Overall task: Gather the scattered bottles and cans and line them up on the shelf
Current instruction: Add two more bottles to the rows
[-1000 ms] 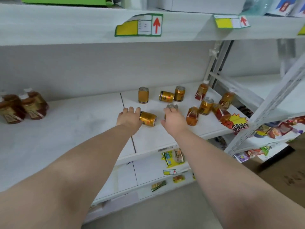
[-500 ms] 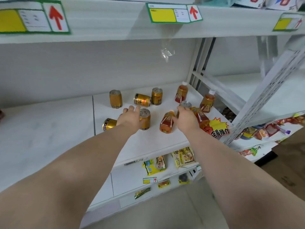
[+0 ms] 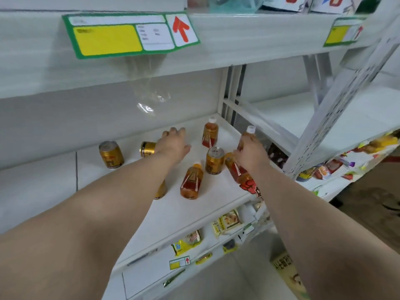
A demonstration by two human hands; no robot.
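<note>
Amber tea bottles and gold cans are scattered on the white shelf (image 3: pixel 216 204). My left hand (image 3: pixel 174 146) reaches to the back, palm down, just right of a lying gold can (image 3: pixel 147 148); whatever is under its fingers is hidden. One can (image 3: pixel 111 154) stands upright at the left, another (image 3: pixel 214 161) stands between my hands, and a third (image 3: pixel 161 190) peeks out from under my left forearm. My right hand (image 3: pixel 251 155) wraps the lower body of an upright white-capped tea bottle (image 3: pixel 249 133), above a lying bottle (image 3: pixel 237 171). Two more bottles (image 3: pixel 210 133) (image 3: pixel 191 181) are nearby.
The upper shelf edge carries a green-and-yellow price tag (image 3: pixel 129 34) just above the work area. A perforated white metal upright (image 3: pixel 337 100) slants down at the right. Snack packets (image 3: pixel 226 221) lie on the lower shelves. A red promo sticker (image 3: pixel 251 187) hangs at the shelf's front edge.
My left hand left the front cans and reached toward the back of the shelf. My right hand let go of the can and moved right onto the white-capped bottle. The view shifted right.
</note>
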